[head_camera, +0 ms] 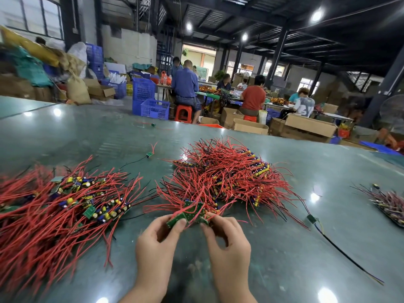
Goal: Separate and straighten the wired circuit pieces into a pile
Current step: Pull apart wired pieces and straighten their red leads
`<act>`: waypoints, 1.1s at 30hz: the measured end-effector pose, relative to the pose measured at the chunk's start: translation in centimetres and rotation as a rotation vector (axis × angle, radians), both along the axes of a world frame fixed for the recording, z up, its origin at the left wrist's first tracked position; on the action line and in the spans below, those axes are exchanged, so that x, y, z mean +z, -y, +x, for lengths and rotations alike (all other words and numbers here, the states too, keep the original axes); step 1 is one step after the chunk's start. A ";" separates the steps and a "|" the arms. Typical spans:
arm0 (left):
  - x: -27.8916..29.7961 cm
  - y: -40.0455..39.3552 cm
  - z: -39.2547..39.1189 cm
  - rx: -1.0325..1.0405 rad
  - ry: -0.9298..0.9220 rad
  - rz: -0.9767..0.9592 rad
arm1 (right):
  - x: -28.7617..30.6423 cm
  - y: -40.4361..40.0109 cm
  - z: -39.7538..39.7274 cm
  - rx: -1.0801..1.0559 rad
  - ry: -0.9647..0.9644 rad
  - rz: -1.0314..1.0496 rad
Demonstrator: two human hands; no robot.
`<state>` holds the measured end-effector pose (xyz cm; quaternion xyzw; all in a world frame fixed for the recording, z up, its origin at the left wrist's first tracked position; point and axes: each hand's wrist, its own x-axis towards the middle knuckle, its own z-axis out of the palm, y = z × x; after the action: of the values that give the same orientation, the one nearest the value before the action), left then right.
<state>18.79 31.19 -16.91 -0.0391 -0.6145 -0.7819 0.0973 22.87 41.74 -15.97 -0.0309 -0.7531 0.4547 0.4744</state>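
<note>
Head view. Both hands sit low over the desk (284, 248), close together. Your left hand (156, 241) pinches one green circuit board (176, 219) between thumb and fingertips; your right hand (227, 243) pinches the adjoining boards (195, 209) just beside it. Their red leads run up into the tangled heap (225, 178) ahead, touching it.

Sorted pile (54, 211) lies to your left, leads roughly parallel, capacitors clustered at its middle.

Risks, as judged:
- Pulling while leads are still snagged in the heap likely drags neighbouring pieces along, or strains a solder joint.
- Pinching the board by its edge gives little purchase; it may twist out.
- A stray piece (149, 154) lies apart beyond both piles, and another (311, 218) near your right; easy to overlook.
- Dropping the piece crosswise would undo the pile's alignment.
</note>
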 end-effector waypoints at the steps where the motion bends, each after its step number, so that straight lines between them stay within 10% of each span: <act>1: -0.1 0.2 -0.4 0.009 0.034 0.042 | 0.1 -0.2 0.0 0.007 -0.003 -0.038; 10: -1.0 0.5 -0.9 0.073 -0.177 -0.644 | 1.4 -0.4 0.4 0.372 0.077 -0.563; 13: 0.1 0.9 -0.2 -0.002 -0.233 -0.447 | 1.7 -0.5 0.7 0.464 0.096 -0.534; 19: 1.8 -0.1 0.6 -0.714 0.347 0.400 | 1.3 -0.5 0.9 0.568 0.035 -0.234; 33: 1.7 0.2 0.4 -0.450 0.157 0.405 | 1.0 -0.1 0.4 0.199 0.229 -0.043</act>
<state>19.19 30.99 -15.22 -0.0933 -0.4277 -0.8910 -0.1203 23.31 41.85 -14.95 -0.0179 -0.7918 0.5088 0.3374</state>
